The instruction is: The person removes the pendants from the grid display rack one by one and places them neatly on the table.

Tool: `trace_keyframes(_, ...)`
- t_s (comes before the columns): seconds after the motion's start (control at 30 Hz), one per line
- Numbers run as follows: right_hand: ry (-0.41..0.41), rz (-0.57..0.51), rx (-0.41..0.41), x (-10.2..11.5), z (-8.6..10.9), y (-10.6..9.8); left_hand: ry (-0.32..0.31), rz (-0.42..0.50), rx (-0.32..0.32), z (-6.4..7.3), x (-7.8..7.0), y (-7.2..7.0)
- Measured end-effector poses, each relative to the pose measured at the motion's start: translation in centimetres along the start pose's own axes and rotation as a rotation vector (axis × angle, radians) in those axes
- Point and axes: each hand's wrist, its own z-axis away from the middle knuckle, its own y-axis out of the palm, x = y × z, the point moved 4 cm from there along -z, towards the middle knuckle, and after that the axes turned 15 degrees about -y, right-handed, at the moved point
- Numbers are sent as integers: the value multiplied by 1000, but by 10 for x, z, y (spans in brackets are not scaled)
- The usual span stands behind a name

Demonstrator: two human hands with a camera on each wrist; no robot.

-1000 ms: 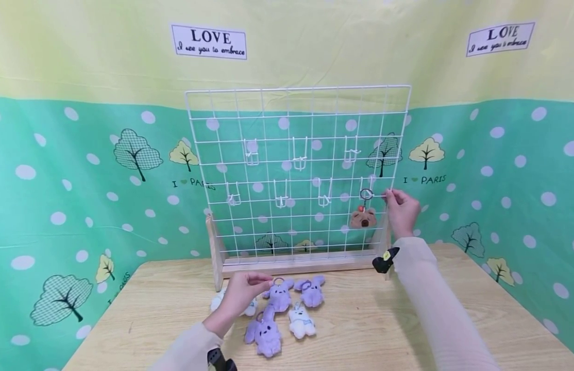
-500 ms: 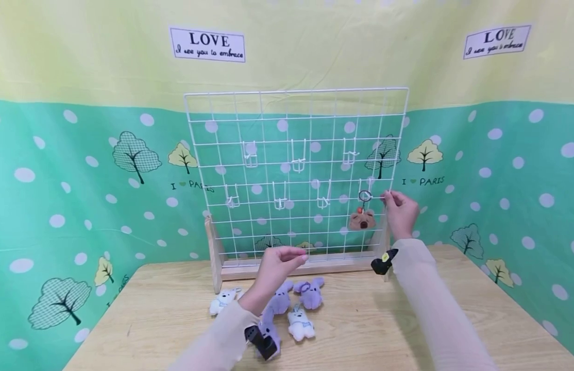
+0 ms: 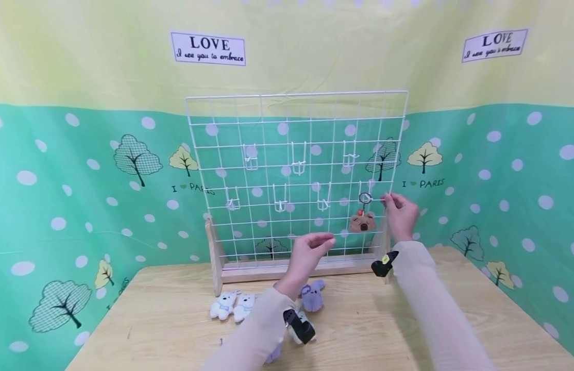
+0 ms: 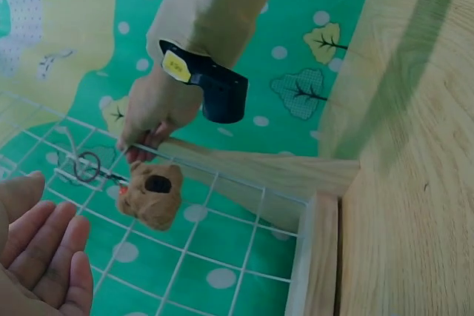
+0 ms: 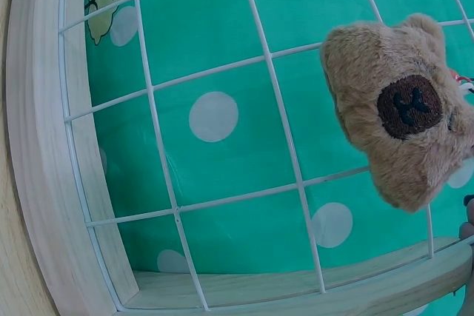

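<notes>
My right hand (image 3: 402, 215) grips the right edge of a white wire grid rack (image 3: 296, 94). Close to it, a brown bear-head plush keychain (image 3: 363, 222) hangs by its ring from a hook on the grid; its dark nose (image 5: 411, 107) faces out in the right wrist view. Left of and below that bear is my left hand (image 3: 310, 252), its fingers (image 4: 52, 246) loosely extended with nothing in them. A purple plush keychain (image 3: 313, 298) lies on the table beyond the left sleeve. Other plush keychains are partly hidden under that arm.
Several bare white hooks (image 3: 280, 205) sit on the grid in two rows. A wooden base (image 3: 277, 273) holds the rack upright on the wooden table (image 3: 361, 319). Two white plush keychains (image 3: 223, 305) lie at the left. A green and yellow cloth (image 3: 129, 216) hangs behind.
My left hand has moved right and upward from the plush keychains toward the hanging bear, carrying nothing. The right hand stays at the rack's edge.
</notes>
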Motion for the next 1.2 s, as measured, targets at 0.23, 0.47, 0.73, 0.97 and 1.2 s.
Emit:
trace_keyframes(0.23,-2,-24,-7,0,2,-2,9,19,-30,-14,1,20)
trace_keyframes(0.47,3,-14,-3,-5,2,-1,57,-15,-53,-24,-5,36)
trace_keyframes(0.73,-16,-4,-6,-9,-1,1,82,-4,-45,-32,-19,44)
trace_keyframes(0.97,-21,7,15,-7,-2,1,81,-20,-49,-38,-30,49)
trace_keyframes(1.2,-30,-12,3,-5,-2,0,54,-32,-87,-43,-40,59)
